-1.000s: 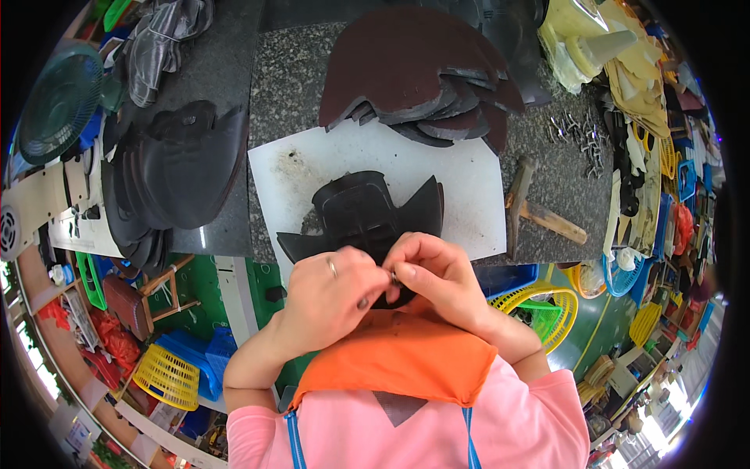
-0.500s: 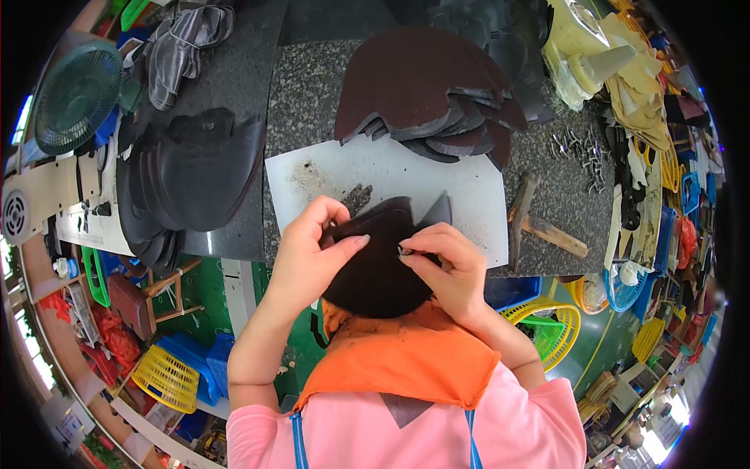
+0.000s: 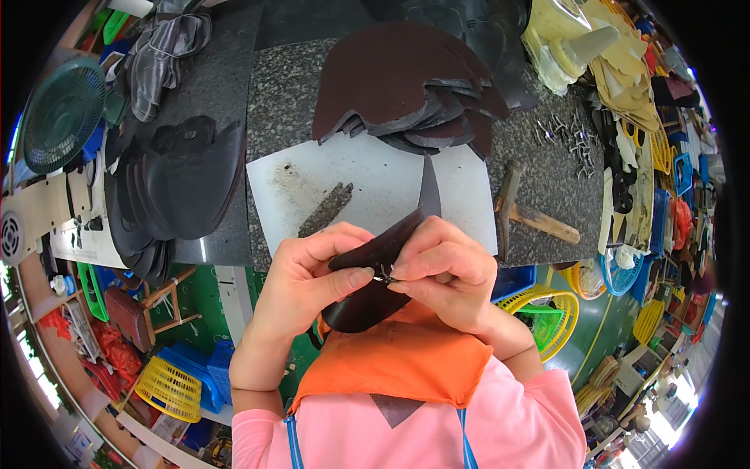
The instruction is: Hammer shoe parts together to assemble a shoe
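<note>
My left hand (image 3: 308, 273) and my right hand (image 3: 445, 270) both pinch a dark brown leather piece (image 3: 367, 301), folded and held up close over the front edge of the table. A small metal clip or staple shows between my fingertips at the fold. One pointed tip of the piece sticks up above my right hand. Under my hands lies a white work board (image 3: 367, 184) with a dark smear on it.
A stack of dark brown leather pieces (image 3: 398, 86) lies behind the board. More black pieces (image 3: 180, 180) are piled at left. A hammer (image 3: 519, 211) and loose metal clips (image 3: 566, 137) lie at right on the granite table (image 3: 285, 98). Yellow baskets stand on the floor.
The leather piece was spread on the board, then lifted; now it is folded tighter and held nearer to me, with both hands pinching at one spot.
</note>
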